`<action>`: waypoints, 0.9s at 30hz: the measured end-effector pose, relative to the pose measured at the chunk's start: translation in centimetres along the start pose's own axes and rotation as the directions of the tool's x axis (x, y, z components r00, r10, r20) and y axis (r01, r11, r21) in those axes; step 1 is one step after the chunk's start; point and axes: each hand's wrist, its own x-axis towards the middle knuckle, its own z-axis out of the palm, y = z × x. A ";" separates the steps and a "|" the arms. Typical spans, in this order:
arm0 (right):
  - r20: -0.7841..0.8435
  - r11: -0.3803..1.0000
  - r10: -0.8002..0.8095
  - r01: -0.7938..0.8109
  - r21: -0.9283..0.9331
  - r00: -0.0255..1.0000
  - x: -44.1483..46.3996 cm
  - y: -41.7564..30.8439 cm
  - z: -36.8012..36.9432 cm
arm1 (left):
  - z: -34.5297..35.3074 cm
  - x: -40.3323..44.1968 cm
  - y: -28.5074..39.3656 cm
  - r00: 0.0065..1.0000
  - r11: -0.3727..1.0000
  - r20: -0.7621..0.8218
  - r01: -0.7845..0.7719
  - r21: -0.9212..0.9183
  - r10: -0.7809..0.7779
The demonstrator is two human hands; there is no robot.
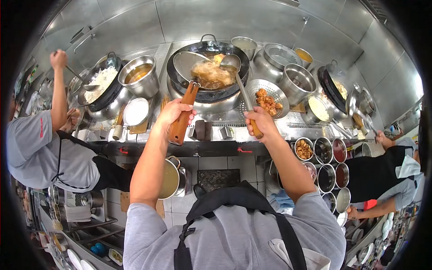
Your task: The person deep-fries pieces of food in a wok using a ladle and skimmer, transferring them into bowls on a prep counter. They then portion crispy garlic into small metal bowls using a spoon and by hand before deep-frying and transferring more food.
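My left hand [172, 113] is wrapped round the wide wooden handle of a round strainer [182, 64], its head reaching over the left side of a black wok [198, 47]. In my right hand [263, 123] is the wooden-ended handle of a ladle [231, 62], whose bowl is at the wok's right inner side. Frothing brown oil [211, 77] fills the wok's middle, with a yellowish piece of food [219, 58] near the ladle. To the right, browned fried pieces [268, 102] lie in a perforated metal strainer bowl [254, 85].
Left of the wok stand a pot of brown liquid [150, 81] and a white-filled container [136, 111]. A co-worker [40, 139] ladles at a wok of rice [104, 81]. On the right, another co-worker [378, 171] is beside several sauce tins [326, 177]. A pot [177, 182] stands below the counter.
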 end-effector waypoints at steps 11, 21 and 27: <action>-0.023 0.955 -0.145 0.134 -0.263 0.989 -0.7 5.0 -2.7 | -0.7 -2.8 -0.6 1.000 1.000 0.014 -0.022 0.012 0.022; -0.037 0.935 -0.152 0.132 -0.328 0.988 -1.3 5.8 -3.5 | -1.6 -3.5 0.0 0.999 0.988 -0.005 -0.035 0.147 0.037; -0.056 0.912 -0.190 0.155 -0.379 0.980 -1.5 6.0 -3.9 | -1.3 -2.7 0.3 0.981 0.916 -0.165 -0.030 0.399 0.105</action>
